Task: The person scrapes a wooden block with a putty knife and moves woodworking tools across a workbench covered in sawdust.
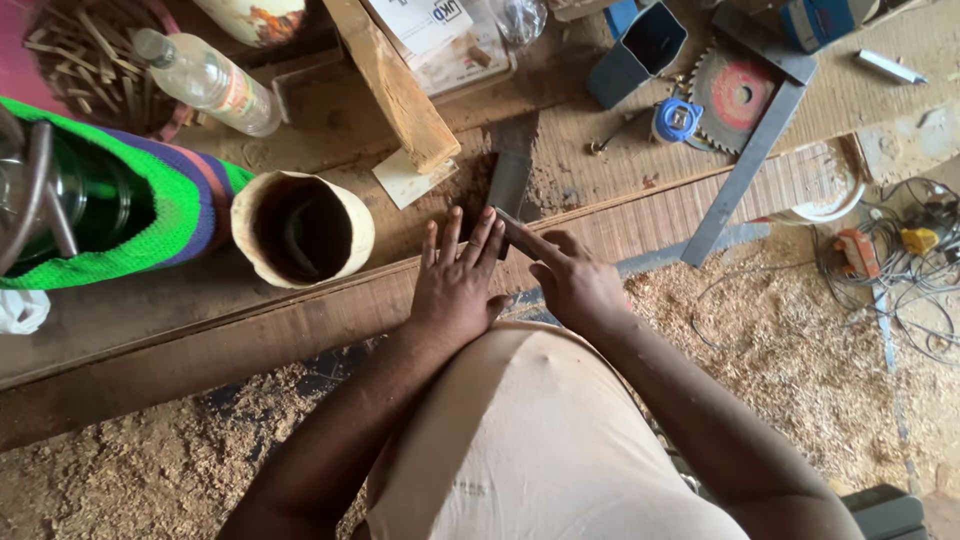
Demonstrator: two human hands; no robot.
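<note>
While the left hand point(455, 285) lies flat, fingers spread, on the board point(300, 310), the right hand point(575, 280) pinches a chisel point(512, 232) at mid-board, the cut barely begun.

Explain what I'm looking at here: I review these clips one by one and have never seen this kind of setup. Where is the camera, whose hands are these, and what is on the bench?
There is one picture, taken by a camera worn on the person's head and looking straight down, so their shirt fills the bottom edge. Both bare hands are theirs. The left hand lies flat, fingers spread, on the wooden workbench. The right hand grips a flat metal blade, probably a chisel or small square, pressed to the wood beside the left fingers. Around them lie a cut-open cylinder, a plastic bottle, a wooden beam, a circular saw blade, a blue tape measure, a long metal square and a dark blue square cup. Sawdust covers the floor below, with tangled cables at right.
</note>
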